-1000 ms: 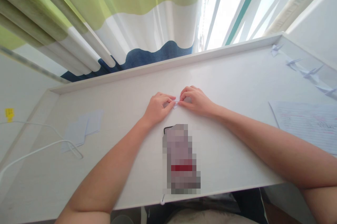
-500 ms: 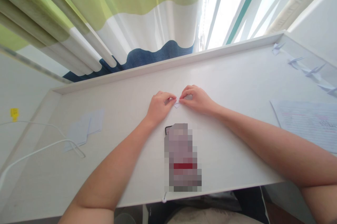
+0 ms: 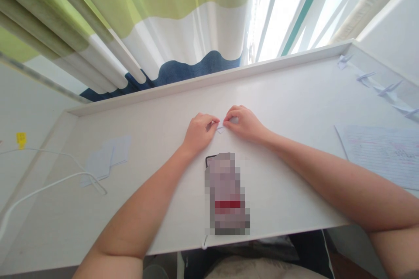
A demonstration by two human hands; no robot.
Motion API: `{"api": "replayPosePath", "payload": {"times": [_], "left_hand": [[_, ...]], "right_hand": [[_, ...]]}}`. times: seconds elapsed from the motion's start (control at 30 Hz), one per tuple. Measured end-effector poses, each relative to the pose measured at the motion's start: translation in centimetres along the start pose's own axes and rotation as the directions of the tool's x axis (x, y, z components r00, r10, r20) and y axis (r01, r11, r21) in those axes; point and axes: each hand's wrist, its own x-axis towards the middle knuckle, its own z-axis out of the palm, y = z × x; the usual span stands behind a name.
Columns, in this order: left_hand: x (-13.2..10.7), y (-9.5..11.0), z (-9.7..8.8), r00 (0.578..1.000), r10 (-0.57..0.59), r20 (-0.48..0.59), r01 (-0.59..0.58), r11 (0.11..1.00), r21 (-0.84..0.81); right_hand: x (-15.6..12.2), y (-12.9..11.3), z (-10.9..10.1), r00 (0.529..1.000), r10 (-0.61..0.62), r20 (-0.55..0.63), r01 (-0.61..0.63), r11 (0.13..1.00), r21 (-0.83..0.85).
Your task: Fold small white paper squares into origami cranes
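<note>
Pinching a seemingly part-folded paper, left hand and right hand sit between unfolded slips and finished-looking folded pieces.

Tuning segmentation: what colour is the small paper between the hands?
The small paper is white, with a faint bluish tint; head view shows it best.

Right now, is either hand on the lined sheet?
No, the lined sheet lies off to the right, while the left hand and right hand are at the small folded paper.
</note>
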Motion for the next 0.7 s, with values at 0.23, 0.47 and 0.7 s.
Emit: {"api": "replayPosePath", "payload": {"times": [0.23, 0.47, 0.7], "left_hand": [[-0.15, -0.43, -0.24, 1.000, -0.020, 0.018, 0.022, 0.993, -0.119], [0.01, -0.39, -0.43, 0.996, -0.057, 0.064, 0.067, 0.985, -0.159], [-0.04, 0.04, -0.58, 0.990, -0.113, 0.080, 0.125, 0.978, -0.166]], "right_hand": [[0.02, 0.37, 0.01, 1.000, -0.019, 0.002, 0.019, 1.000, 0.000], [-0.05, 0.59, 0.17, 1.000, -0.021, -0.012, 0.021, 1.000, 0.004], [0.02, 0.44, 0.28, 1.000, -0.005, -0.020, 0.005, 1.000, 0.007]]}}
